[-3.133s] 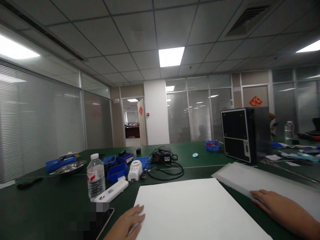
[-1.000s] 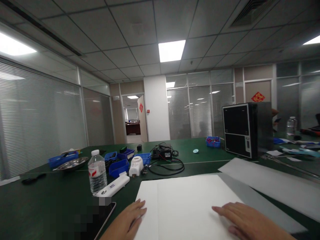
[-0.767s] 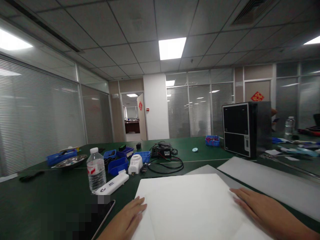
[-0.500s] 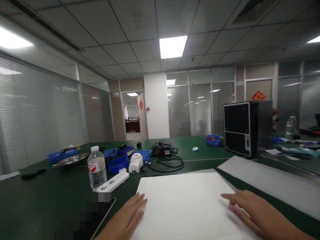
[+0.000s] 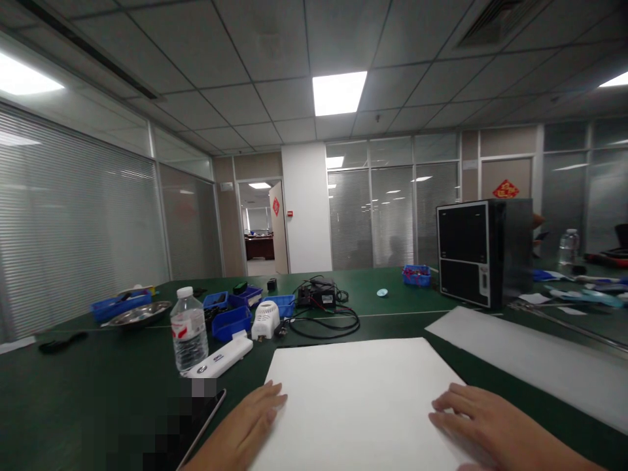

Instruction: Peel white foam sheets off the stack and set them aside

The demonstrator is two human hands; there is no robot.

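"While both hands lie flat like that, what is under them?"

"One big white sheet (image 5: 358, 399), spread on the green bench (image 5: 98, 392) right in front of the person. The left hand (image 5: 245, 428) rests on its left edge, fingers stretched out and close together, half on the sheet and half on the bench. The right hand (image 5: 483, 425) presses down on the right part of the sheet, fingers slightly spread. Neither hand is gripping anything; both palms are open and down."

"Are the hands near each other?"

"No, well apart, with the bare middle of the sheet between them."

"What else is close by?"

"A second white sheet (image 5: 530, 360) lies to the right, apart from the first, with a strip of bench between. Just beside the left hand there is a dark phone (image 5: 203, 418), partly blurred out. Further back on the left stand a water bottle (image 5: 188, 330) and a white oblong device (image 5: 219, 357) lying next to it. Behind those sit several blue bins (image 5: 230, 322), a small white vented gadget (image 5: 265, 320) and a loop of black cable (image 5: 326, 320). A metal dish (image 5: 140, 314) is out on the far left."

"And on the right?"

"A black computer case (image 5: 478, 252) stands upright beyond the second sheet."
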